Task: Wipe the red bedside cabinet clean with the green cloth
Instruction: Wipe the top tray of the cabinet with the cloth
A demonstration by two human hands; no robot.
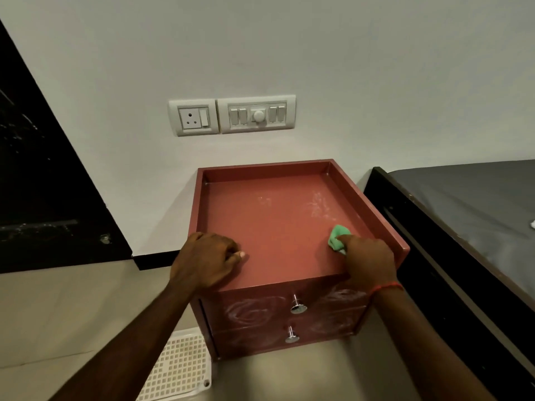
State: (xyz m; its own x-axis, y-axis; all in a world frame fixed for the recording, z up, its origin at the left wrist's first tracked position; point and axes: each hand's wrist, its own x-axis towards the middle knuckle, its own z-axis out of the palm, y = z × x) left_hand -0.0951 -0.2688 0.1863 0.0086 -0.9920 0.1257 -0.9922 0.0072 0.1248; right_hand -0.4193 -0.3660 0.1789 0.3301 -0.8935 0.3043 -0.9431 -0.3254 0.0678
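Observation:
The red bedside cabinet (278, 227) stands against the wall, its recessed top walled on three sides. White dusty smears mark the top's far right part and both drawer fronts. My right hand (367, 259) presses the bunched green cloth (337, 238) onto the top near the front right corner; only part of the cloth shows past my fingers. My left hand (207, 260) rests on the front left edge of the top, fingers curled, nothing in it.
A bed with a dark frame and grey sheet (463, 215) lies close on the right. A white perforated plastic tray (178, 369) lies on the floor by the cabinet's front left. Switch and socket plates (231, 115) are on the wall above. Two chrome drawer knobs (298, 306) stick out.

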